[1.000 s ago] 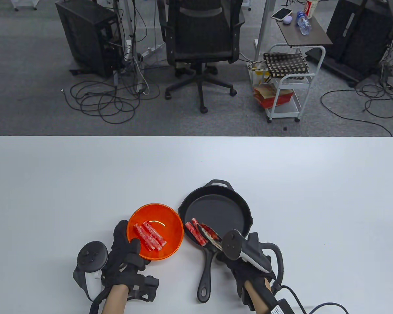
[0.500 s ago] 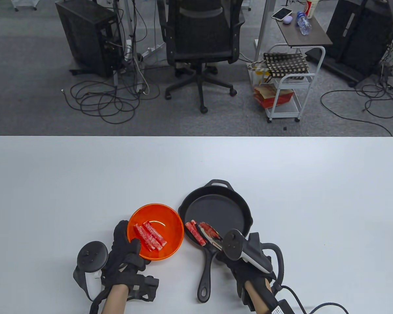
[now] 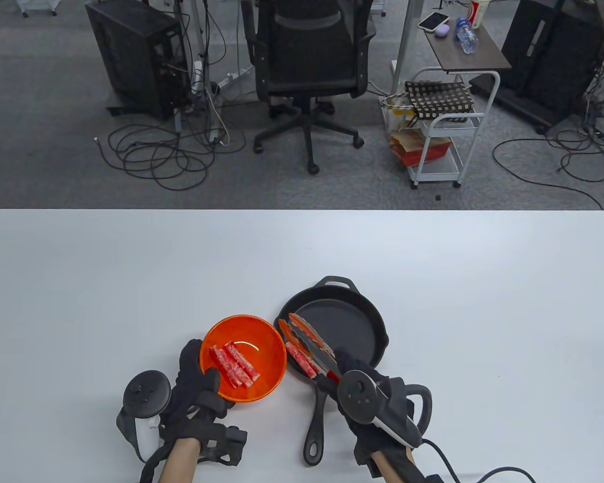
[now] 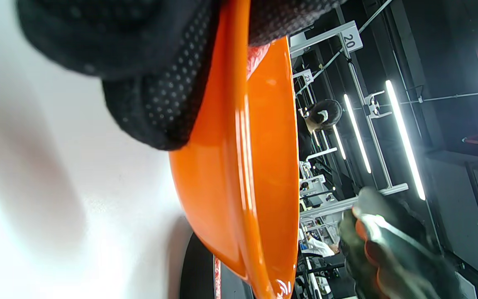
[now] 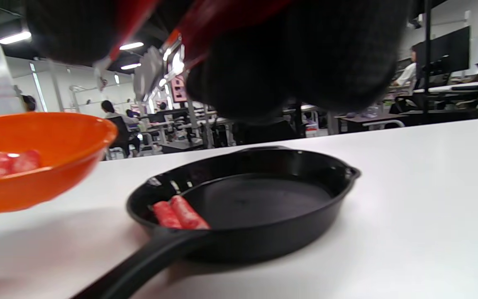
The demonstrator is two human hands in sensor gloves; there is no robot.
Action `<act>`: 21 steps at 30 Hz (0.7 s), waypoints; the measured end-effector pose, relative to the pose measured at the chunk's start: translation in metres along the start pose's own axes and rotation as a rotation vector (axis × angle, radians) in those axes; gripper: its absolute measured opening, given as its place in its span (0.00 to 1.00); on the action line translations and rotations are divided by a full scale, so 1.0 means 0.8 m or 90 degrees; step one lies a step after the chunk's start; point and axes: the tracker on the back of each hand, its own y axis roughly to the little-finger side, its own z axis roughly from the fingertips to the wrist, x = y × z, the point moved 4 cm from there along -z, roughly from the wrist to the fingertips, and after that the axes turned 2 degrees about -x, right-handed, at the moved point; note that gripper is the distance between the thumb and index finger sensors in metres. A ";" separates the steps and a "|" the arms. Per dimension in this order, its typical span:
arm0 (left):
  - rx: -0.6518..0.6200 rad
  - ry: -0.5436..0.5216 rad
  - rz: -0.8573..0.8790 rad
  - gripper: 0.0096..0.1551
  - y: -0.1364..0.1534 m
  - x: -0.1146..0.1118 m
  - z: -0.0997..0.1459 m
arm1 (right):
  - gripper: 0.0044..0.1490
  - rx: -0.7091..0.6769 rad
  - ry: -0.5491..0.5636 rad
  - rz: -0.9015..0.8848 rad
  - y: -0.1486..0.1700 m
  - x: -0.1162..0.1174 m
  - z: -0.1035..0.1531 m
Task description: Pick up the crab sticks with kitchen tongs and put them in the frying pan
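Observation:
An orange bowl (image 3: 261, 347) holds three red-and-white crab sticks (image 3: 234, 365). My left hand (image 3: 204, 372) grips its near-left rim, thumb inside the edge; the fingers (image 4: 160, 83) wrap the wall. To the right sits a black frying pan (image 3: 352, 322) with two crab sticks (image 3: 302, 358) at its near-left side, also seen in the right wrist view (image 5: 181, 214). My right hand (image 3: 337, 370) grips the red-tipped kitchen tongs (image 3: 302, 334). Their tips stand slightly apart and empty above the pan's left rim, next to the bowl.
The pan's long handle (image 3: 314, 427) points toward me between my hands. White table (image 3: 131, 282) stretches far and to both sides. Beyond its far edge are an office chair (image 3: 309, 75), a white cart (image 3: 443, 126) and floor cables.
The tongs rose from low over the pan's near side and swung up-left toward the bowl. My right hand moved left with them. The bowl shifted slightly right with my left hand.

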 end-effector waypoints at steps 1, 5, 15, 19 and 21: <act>-0.002 0.002 -0.002 0.39 -0.001 -0.002 0.000 | 0.41 -0.010 -0.006 0.001 -0.005 0.002 0.001; -0.009 0.011 -0.007 0.39 -0.003 -0.007 0.001 | 0.41 -0.045 -0.035 0.017 -0.026 0.017 0.002; -0.029 0.025 -0.034 0.39 -0.010 -0.017 0.003 | 0.41 -0.088 -0.070 0.068 -0.055 0.037 0.007; -0.044 0.027 -0.044 0.39 -0.013 -0.020 0.005 | 0.41 -0.084 -0.089 0.075 -0.054 0.043 0.005; -0.050 0.024 -0.051 0.39 -0.015 -0.020 0.006 | 0.41 -0.082 -0.091 0.067 -0.053 0.043 0.005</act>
